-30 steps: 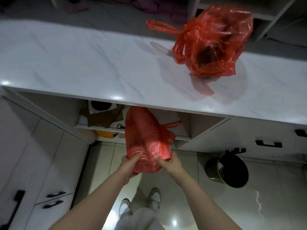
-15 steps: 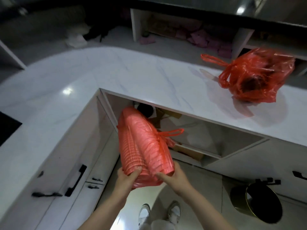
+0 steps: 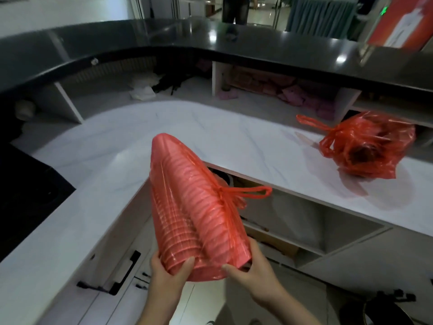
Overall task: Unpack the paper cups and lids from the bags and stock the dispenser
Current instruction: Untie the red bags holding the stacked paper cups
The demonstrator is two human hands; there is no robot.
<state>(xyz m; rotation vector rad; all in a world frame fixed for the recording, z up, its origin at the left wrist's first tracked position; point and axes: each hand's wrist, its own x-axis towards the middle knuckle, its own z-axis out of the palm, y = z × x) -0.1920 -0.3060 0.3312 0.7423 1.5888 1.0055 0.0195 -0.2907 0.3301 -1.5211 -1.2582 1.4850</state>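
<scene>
A long red plastic bag of stacked paper cups [image 3: 189,207] is held up in front of me, its tip pointing away over the white marble counter [image 3: 112,165]. My left hand [image 3: 169,273] grips the wide near end from the left, and my right hand [image 3: 253,270] grips it from the right. The bag's tied handles [image 3: 243,193] stick out to the right. A second red bag [image 3: 365,146], knotted shut with dark contents, lies on the counter at the right. No dispenser is in view.
The counter wraps in an L around me, with drawers and black handles [image 3: 126,273] below on the left and open shelves [image 3: 293,221] below ahead. A raised dark counter [image 3: 234,43] runs behind. A dark round bin [image 3: 386,310] stands at the floor's lower right.
Both hands have lifted the cup bag from below the counter edge up to counter height. My view has risen and turned left, revealing the dark raised counter.
</scene>
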